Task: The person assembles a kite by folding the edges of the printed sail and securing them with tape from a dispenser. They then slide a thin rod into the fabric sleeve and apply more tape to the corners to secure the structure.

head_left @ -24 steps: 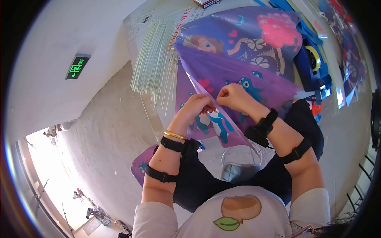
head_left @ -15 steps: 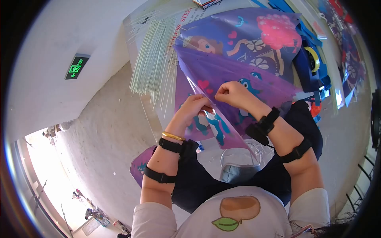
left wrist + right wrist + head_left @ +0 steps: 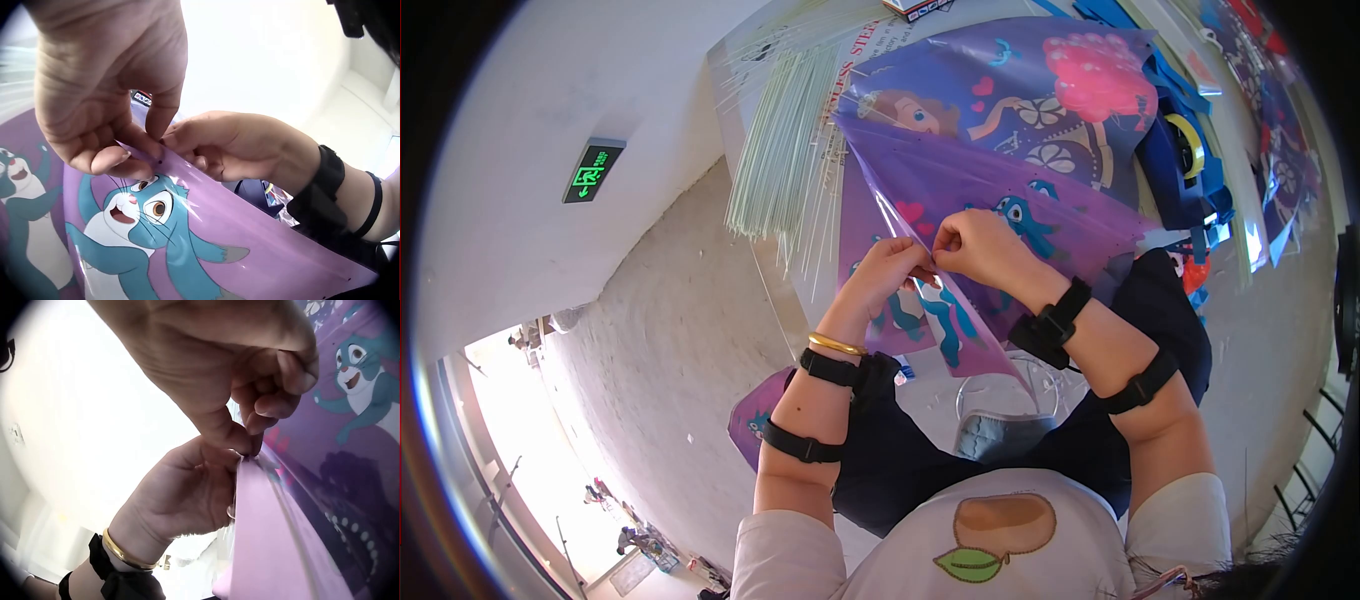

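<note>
A glossy purple printed sheet [image 3: 985, 340], with blue rabbits and hearts on it, is folded up along a raised edge in front of the person. My left hand [image 3: 890, 270] pinches that edge between thumb and fingers. Right beside it, the thumb and forefinger of my right hand [image 3: 978, 245] pinch the same edge, the two hands' fingertips nearly meeting. In the left wrist view a small dark dot marks the sheet [image 3: 206, 206] just below the fingers. The right wrist view shows the edge of the sheet [image 3: 262, 531] running down from the pinched fingertips.
Left of the sheet lies a bundle of thin pale rods [image 3: 785, 150]. A dark blue tape dispenser with a yellow roll [image 3: 1185, 145] stands to the right, near blue strips [image 3: 1175, 80]. A small box [image 3: 915, 8] sits at the far edge. Below is a wire-framed stool [image 3: 1000, 435].
My right hand has moved slightly left and down, bringing its fingertips onto the edge beside the left hand. The left hand keeps its pinch and shifted slightly left.
</note>
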`<state>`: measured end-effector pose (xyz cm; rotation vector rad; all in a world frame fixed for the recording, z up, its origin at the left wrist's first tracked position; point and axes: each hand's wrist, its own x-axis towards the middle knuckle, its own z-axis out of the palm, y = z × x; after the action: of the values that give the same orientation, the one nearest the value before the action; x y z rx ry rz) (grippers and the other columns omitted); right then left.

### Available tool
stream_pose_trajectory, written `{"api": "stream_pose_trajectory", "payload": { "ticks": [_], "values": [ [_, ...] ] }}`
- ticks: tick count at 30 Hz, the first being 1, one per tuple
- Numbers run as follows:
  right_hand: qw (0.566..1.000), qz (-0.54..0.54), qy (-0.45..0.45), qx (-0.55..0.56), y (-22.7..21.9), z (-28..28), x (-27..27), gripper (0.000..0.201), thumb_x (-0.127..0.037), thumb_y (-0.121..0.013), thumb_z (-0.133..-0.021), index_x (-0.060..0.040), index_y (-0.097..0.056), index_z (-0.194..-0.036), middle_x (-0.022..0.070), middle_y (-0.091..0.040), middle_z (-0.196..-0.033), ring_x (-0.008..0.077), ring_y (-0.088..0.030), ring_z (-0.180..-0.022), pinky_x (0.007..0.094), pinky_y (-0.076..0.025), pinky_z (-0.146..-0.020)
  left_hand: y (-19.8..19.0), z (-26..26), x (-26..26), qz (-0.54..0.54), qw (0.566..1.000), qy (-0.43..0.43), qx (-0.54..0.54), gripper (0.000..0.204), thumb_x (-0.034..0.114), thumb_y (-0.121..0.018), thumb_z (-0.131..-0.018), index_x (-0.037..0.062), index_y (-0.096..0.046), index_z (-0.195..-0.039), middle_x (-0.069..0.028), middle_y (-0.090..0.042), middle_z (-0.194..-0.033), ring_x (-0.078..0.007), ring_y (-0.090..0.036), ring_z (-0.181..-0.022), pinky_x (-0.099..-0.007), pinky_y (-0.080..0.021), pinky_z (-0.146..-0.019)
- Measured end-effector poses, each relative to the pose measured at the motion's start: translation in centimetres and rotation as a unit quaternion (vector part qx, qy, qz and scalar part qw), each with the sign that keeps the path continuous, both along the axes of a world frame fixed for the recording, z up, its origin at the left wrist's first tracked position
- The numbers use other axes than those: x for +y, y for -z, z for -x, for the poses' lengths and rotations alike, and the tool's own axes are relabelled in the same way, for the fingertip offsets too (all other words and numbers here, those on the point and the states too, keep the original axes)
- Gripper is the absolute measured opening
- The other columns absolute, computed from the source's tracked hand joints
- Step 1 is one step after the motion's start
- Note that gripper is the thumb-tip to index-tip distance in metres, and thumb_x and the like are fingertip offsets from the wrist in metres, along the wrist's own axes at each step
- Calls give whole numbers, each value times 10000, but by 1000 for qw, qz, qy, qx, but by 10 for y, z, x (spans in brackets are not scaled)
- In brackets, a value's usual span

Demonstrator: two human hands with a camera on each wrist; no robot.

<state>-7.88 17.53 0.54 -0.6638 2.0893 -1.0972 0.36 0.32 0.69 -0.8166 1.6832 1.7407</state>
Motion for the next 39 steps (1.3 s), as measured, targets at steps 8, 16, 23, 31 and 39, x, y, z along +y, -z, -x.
{"api": "stream_pose_trajectory", "payload": {
  "ticks": [8, 16, 23, 31, 39],
  "values": [
    [999, -36, -6, 3, 5, -1, -2, 206, -204, -717, -710, -8, -708, -774, 145, -688, -707, 275, -685, -676, 345, -528, -646, 2, 0, -1, 19, 999, 33, 0, 199, 215, -529, -945, 77, -672, -945, -21, -702, -874, -102, -677, -807, -227, -460, -661],
    [998, -60, 7, -6, 5, -3, -1, 232, -226, -719, -717, -2, -689, -765, 158, -690, -723, 297, -684, -691, 363, -528, -650, 2, 1, 3, 43, 998, 39, -9, 201, 196, -532, -910, 62, -678, -882, -33, -701, -813, -105, -667, -761, -231, -457, -649],
    [999, -39, 19, -28, 11, -2, 2, 232, -215, -711, -732, 11, -690, -783, 142, -683, -707, 251, -675, -668, 342, -511, -627, 2, 1, 3, 29, 999, 23, -21, 205, 198, -527, -909, 56, -673, -891, -44, -700, -815, -122, -676, -760, -234, -464, -635],
    [992, 0, 12, -125, 10, 6, 6, 209, -171, -685, -772, 32, -700, -818, 107, -663, -691, 161, -624, -638, 311, -482, -608, -8, 3, 7, 27, 1000, 0, 12, 205, 226, -540, -904, 61, -661, -893, -44, -702, -830, -122, -677, -766, -233, -447, -621],
    [994, 14, 15, -111, 18, 2, 4, 213, -176, -694, -767, 26, -703, -834, 114, -668, -698, 175, -632, -644, 315, -489, -621, -5, 2, 6, 57, 997, 35, 27, 175, 196, -558, -896, 53, -653, -864, -44, -688, -792, -115, -656, -719, -228, -446, -608]
  ]
}}
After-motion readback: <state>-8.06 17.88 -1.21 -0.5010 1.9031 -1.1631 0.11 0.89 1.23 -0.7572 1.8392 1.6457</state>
